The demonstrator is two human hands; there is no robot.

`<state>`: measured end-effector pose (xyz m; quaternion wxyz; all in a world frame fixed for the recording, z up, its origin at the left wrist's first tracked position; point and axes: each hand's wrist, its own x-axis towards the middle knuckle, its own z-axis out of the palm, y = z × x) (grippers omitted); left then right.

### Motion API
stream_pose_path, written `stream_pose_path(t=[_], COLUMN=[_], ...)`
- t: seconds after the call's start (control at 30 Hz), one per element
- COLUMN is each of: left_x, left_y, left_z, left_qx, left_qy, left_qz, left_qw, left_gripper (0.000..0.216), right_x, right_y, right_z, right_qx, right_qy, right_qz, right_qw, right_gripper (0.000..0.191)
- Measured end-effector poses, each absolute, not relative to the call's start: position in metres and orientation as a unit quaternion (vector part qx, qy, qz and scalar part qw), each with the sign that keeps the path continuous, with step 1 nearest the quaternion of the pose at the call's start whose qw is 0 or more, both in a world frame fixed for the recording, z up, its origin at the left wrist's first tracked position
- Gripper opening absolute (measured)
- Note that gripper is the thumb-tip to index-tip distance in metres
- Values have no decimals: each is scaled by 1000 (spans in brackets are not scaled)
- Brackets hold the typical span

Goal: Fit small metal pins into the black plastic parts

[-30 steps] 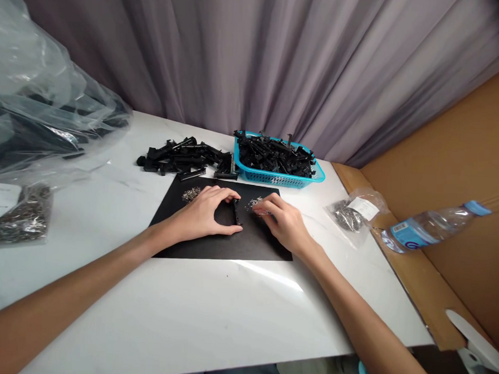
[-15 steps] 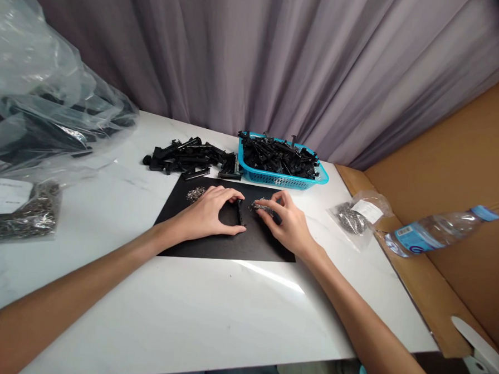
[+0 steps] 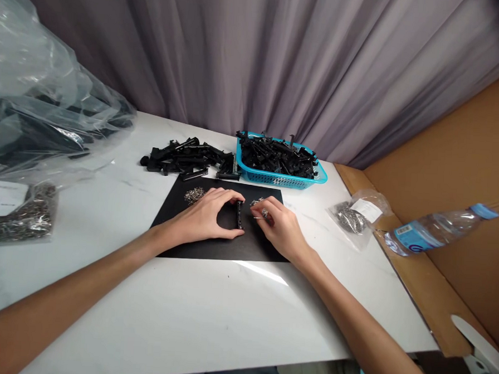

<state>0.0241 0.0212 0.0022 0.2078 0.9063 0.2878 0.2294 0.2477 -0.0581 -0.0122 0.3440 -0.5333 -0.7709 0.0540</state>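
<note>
My left hand grips a narrow black plastic part by its two ends, thumb at the near end and fingers at the far end, over a black mat. Just right of it, my right hand is closed in a pinch on a small thin metal piece, its exact kind too small to tell. Behind the right fingers lies a small pile of shiny metal pieces, partly hidden. Another such pile sits beyond my left hand.
Behind the mat are a heap of black plastic parts and a blue basket full of them. Bags of metal pieces lie left and right. A plastic bottle leans by a cardboard box.
My right hand has drawn back slightly from the metal pile, its fingers now pinched on a thin metal piece. The black part in my left hand has turned a little, showing more of its face.
</note>
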Motion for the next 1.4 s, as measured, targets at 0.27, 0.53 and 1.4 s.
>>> stream_pose_path(t=[0.27, 0.53, 1.4], left_x=[24, 25, 28], left_y=[18, 17, 6], left_z=[2, 3, 3], left_qx=[902, 903, 918], left_qy=[280, 278, 255], left_qz=[211, 214, 198], left_qw=[250, 248, 230], left_gripper=[62, 60, 62], right_x=[256, 257, 243], right_y=[-57, -60, -62], right_z=[-8, -6, -7], right_qx=[-554, -543, -531], right_qy=[-694, -759, -729], right_qz=[180, 80, 151], right_qw=[423, 349, 404], right_gripper=[9, 31, 14])
